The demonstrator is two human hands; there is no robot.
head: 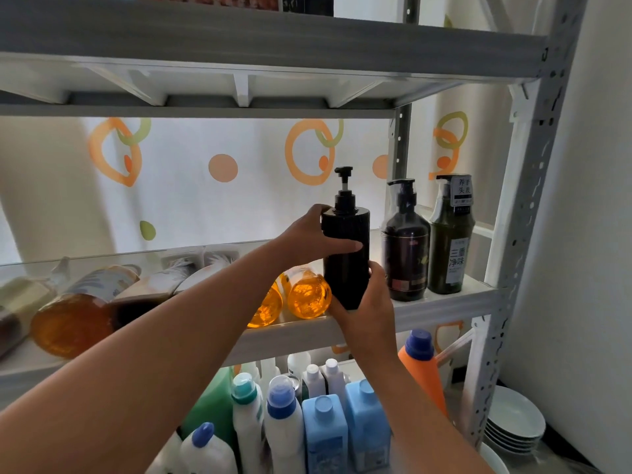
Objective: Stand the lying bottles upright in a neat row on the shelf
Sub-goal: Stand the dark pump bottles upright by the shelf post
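Note:
A black pump bottle (347,268) stands upright at the front of the white shelf (441,307). My left hand (314,234) grips its upper body, thumb across the front. My right hand (367,306) holds its base from below. To its right stand a dark purple pump bottle (405,248) and a dark green pump bottle (451,241). Left of it lie two orange bottles (307,295), bottoms facing me. Further left lie a large amber bottle (71,319) and several pale bottles (191,271).
A grey upper shelf (273,39) hangs close above. The perforated metal post (523,234) bounds the right side. Below stand many detergent bottles (284,415) and an orange bottle (424,367). Stacked white plates (513,422) sit at lower right.

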